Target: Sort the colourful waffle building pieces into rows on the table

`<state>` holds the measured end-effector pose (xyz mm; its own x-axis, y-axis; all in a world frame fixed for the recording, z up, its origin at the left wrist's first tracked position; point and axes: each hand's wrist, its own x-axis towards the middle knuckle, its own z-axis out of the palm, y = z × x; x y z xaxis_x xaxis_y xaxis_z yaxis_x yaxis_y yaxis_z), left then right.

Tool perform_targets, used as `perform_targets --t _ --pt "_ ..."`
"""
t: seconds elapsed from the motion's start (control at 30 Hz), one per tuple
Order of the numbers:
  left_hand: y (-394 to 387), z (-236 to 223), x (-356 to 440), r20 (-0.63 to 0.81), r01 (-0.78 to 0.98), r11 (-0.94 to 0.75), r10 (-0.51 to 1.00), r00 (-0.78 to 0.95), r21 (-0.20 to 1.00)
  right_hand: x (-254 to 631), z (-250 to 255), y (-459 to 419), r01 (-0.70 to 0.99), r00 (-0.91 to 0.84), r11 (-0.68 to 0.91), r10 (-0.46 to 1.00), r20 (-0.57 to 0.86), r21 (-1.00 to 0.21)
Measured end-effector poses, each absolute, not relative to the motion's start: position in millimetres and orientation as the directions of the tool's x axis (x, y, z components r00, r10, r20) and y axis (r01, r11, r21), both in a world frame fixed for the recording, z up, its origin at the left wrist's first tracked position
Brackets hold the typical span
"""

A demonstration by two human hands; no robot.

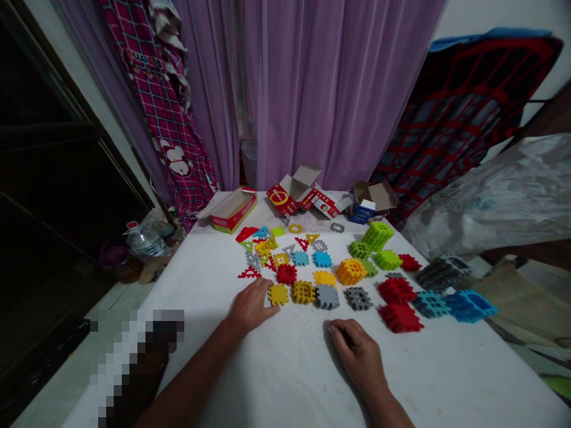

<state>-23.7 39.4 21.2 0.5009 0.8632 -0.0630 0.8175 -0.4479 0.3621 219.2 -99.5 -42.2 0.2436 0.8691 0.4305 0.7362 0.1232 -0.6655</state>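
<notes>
My left hand (252, 304) rests on the white table, its thumb and fingers closed at the left edge of a yellow square interlocking block (278, 295) with notched edges. To the right of that block stand a darker yellow block stack (303, 292), a grey stack (327, 296) and a dark grey openwork piece (357, 298). A red block (286, 274) sits just behind. My right hand (357, 352) lies on the table in front of the grey pieces, fingers curled in, with nothing visible in it and touching none of the blocks.
Loose triangles and squares (263, 252) lie scattered behind my left hand. On the right are stacks in orange (351, 271), lime green (378, 236), red (400, 317) and blue (471, 305). Opened cardboard boxes (235, 210) line the back edge, before purple curtains (312, 89).
</notes>
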Motion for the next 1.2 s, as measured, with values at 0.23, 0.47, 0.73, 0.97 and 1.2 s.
perform_targets --t 0.23,0.47,0.73,0.97,1.2 --pt "91 37 -37 0.038 0.794 -0.436 0.885 0.465 0.424 219 -41 -101 0.712 0.247 0.112 0.884 0.397 -0.693" --pt "159 34 -7 0.006 0.908 -0.369 0.927 0.375 0.200 218 -36 -100 0.703 0.248 0.126 0.879 0.408 -0.700" --pt "165 21 -5 0.061 0.936 -0.315 0.949 0.309 0.159 216 -29 -97 0.706 0.232 0.173 0.860 0.455 -0.687" --pt "178 26 -1 0.020 0.953 -0.253 0.967 0.253 0.167 217 -29 -98 0.706 0.233 0.159 0.868 0.439 -0.690" --pt "194 38 8 -0.089 0.971 -0.194 0.974 0.207 0.140 217 -26 -98 0.708 0.227 0.158 0.872 0.434 -0.688"
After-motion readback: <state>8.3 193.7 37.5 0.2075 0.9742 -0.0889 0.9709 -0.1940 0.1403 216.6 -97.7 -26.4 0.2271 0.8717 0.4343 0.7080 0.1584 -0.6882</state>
